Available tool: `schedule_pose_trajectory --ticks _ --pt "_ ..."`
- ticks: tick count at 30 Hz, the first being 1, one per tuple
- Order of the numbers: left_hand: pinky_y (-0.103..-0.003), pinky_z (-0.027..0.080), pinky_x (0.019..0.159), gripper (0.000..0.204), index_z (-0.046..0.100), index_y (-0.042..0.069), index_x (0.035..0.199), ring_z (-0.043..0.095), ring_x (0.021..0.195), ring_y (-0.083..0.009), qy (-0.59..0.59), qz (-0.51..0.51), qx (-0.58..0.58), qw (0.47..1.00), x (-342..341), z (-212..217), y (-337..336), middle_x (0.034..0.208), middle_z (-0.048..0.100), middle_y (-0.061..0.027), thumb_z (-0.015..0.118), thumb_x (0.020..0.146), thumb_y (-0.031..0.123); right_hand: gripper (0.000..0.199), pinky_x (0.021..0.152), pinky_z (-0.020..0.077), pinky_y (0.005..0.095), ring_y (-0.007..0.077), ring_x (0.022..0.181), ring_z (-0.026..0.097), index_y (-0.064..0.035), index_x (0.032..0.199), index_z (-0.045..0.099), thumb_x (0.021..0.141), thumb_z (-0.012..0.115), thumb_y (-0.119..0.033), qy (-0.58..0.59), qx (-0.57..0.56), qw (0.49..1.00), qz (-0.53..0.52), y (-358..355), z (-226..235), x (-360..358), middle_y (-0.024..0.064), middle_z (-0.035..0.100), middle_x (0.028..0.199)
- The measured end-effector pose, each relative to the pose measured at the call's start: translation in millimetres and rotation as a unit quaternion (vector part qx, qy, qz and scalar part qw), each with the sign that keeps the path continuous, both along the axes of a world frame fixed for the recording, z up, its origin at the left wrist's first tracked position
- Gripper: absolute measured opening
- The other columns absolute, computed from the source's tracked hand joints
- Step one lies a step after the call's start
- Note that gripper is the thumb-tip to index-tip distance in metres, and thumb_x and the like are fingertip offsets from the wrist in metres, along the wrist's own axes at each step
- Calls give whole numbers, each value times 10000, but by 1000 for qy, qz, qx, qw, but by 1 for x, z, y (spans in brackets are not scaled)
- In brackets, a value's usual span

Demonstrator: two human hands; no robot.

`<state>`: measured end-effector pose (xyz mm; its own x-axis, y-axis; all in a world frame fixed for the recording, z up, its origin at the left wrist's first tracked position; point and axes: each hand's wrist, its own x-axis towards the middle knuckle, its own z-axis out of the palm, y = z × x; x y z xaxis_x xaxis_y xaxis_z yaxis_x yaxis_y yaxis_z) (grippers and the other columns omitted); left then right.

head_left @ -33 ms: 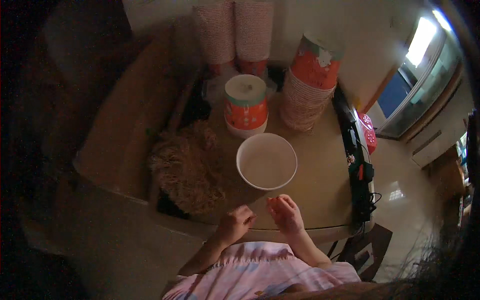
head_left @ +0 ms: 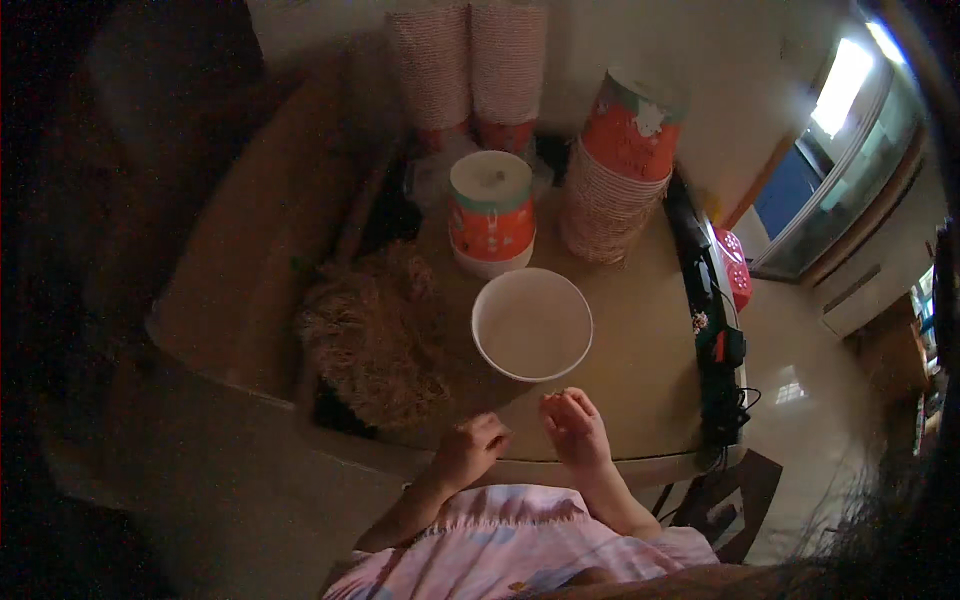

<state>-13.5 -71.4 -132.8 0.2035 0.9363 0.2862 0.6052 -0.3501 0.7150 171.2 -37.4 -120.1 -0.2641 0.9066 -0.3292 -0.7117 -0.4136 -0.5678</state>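
Note:
Near the front edge of the table, my left hand is closed, its fingers curled in toward my right hand. A small gap to its right, my right hand has thumb and fingers pressed together in a pinch. Whatever either hand holds, if anything, is too small or hidden to make out. Just beyond my right hand stands a white paper tub, its open mouth up and nothing visible inside. On the left lies a loose heap of tan, stringy fibre.
Behind the tub, an orange and green paper tub stands upside down. A tall stack of nested tubs rises at the back right, with two more stacks behind. A black power strip with cables runs along the table's right edge.
My right hand has shifted very slightly to the right, away from my left hand. Otherwise things look the same.

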Motion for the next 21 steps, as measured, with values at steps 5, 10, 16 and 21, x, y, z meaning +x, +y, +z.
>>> schedule_pose_trajectory --ticks 5,10,16,21 --pt "-361 480 598 74 603 53 779 592 714 -297 -73 10 13 997 -3 -26 4 765 582 -115 643 751 109 114 684 481 251 168 818 567 -68 957 522 851 548 -35 0 33 997 -67 3 9 17 50 566 840" --pt "-352 477 599 56 633 59 760 593 690 -295 -57 60 -49 995 -6 -37 13 719 580 -134 633 764 115 235 592 445 214 117 744 541 -70 1023 505 811 560 16 -69 88 993 -42 10 4 32 46 562 857" --pt "-370 474 609 52 630 59 735 580 652 -285 -89 101 -41 990 -77 -114 17 673 566 -122 598 774 71 269 569 443 196 84 706 513 -62 1043 493 795 590 -18 -98 124 976 -149 21 28 108 33 548 882" --pt "-359 477 695 96 615 50 810 565 805 -262 9 157 100 982 -61 1 39 909 558 -96 618 726 3 132 563 395 253 82 618 427 -137 778 430 839 538 -92 232 345 907 -64 5 15 185 -30 409 689"
